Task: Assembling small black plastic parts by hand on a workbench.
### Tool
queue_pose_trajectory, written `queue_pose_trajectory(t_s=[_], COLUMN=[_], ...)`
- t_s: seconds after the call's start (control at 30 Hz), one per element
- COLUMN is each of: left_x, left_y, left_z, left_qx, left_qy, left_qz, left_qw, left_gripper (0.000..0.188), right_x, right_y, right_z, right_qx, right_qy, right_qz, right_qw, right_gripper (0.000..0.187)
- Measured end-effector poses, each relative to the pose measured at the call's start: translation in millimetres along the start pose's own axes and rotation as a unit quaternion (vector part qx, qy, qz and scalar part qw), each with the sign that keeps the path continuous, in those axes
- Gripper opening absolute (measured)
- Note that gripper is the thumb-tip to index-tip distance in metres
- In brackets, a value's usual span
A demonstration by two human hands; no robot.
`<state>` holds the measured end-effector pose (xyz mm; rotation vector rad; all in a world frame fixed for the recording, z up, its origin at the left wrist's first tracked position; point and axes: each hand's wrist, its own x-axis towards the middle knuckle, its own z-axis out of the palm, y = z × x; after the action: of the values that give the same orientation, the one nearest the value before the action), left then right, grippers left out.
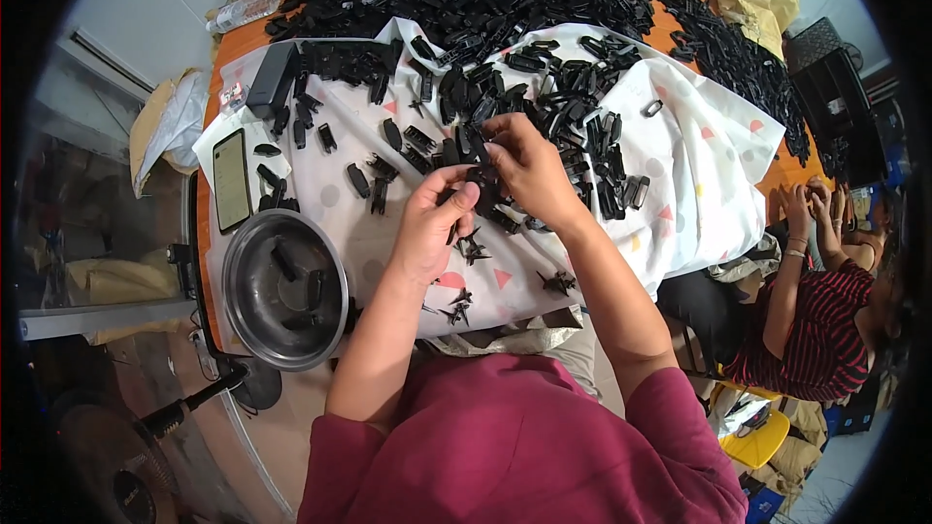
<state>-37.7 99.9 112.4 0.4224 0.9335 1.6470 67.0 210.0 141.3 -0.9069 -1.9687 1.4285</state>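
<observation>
Over the middle of the cloth-covered table, my left hand (437, 218) has its thumb and fingers closed on a small black plastic part (480, 178). My right hand (529, 167) meets it from the right, pinching a narrow black piece (469, 144) against or just above that part. Fingers hide much of both pieces, and I cannot tell whether they are joined. A heap of similar black casings (558, 78) lies just beyond my hands. Small spiky black pieces (460, 308) are scattered nearer to me, below my wrists.
A metal bowl (254, 315) with a few black parts stands at left, near a phone (231, 180) and a black box (273, 81). A large pile (456, 5) covers the far side. A plastic bottle (243, 12) lies far left. Another person (806, 330) sits at right.
</observation>
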Motion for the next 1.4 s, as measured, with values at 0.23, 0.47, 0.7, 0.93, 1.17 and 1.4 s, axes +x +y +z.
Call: queue_pose_trajectory(t_s=[0.23, 0.47, 0.7, 0.93, 1.17, 1.4], left_x=[1, -1, 3, 4, -5, -16], left_y=[6, 11, 14, 4, 9, 7], left_z=[4, -5, -1, -10, 18, 37], left_qx=[0.0, 0.076, 0.07, 0.217, 0.47, 0.479], left_qy=[0.029, 0.052, 0.056, 0.108, 0.07, 0.047], left_qz=[-0.075, -0.062, 0.02, 0.132, 0.303, 0.408], left_qw=[0.997, 0.994, 0.996, 0.961, 0.826, 0.776], left_gripper=[0.024, 0.024, 0.027, 0.028, 0.025, 0.024], right_x=[1, -9, -20, -19, -25, -32], right_y=[20, -7, -4, -3, -1, 13], right_z=[0, -6, -1, -15, -8, 9], right_qx=[-0.109, 0.24, 0.176, 0.265, 0.274, -0.143], right_qy=[0.076, 0.079, 0.039, 0.051, 0.039, 0.149], right_qz=[-0.103, 0.072, 0.056, 0.114, 0.153, -0.167], right_qw=[0.986, 0.965, 0.982, 0.956, 0.949, 0.964], right_gripper=[0.012, 0.012, 0.01, 0.011, 0.01, 0.008])
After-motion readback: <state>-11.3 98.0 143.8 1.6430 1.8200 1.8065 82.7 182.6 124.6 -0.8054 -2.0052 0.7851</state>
